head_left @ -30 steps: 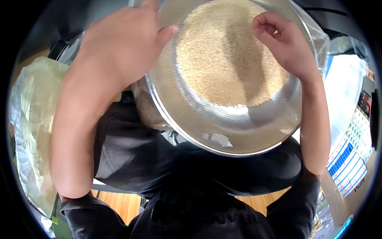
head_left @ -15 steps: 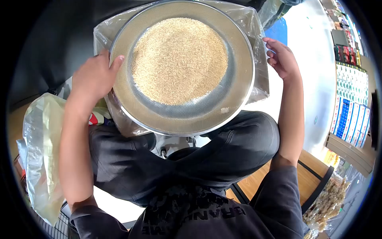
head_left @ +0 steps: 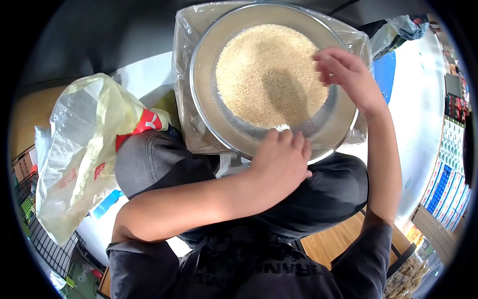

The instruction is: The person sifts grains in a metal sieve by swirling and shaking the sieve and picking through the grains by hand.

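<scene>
A large round metal sieve (head_left: pixel 208 107) sits over a clear plastic bag (head_left: pixel 185 130) in front of my lap. Inside it lies a wide heap of small pale-tan grains (head_left: pixel 249 74); their exact kind is too fine to tell. My left hand (head_left: pixel 280 162) reaches across the near rim, fingers slightly apart, the tips at the mesh by the heap's near edge. Nothing shows in it. Above the right part of the heap hovers my right hand (head_left: pixel 346 79), fingers loosely bent and apart, apparently holding nothing. A dark shadow falls across the grains.
A yellowish plastic bag (head_left: pixel 82 164) with red print stands left of my knee. Beyond it is a black wire basket (head_left: pixel 52 244). At the right are a blue object (head_left: pixel 384 74), a pale surface (head_left: pixel 413 119) and stacked goods (head_left: pixel 440 187). A wooden board (head_left: pixel 331 239) lies below my right thigh.
My left hand has left the sieve's left rim and come round to the near rim. My right hand has moved in from beside the sieve to above the grains. The view has shifted left.
</scene>
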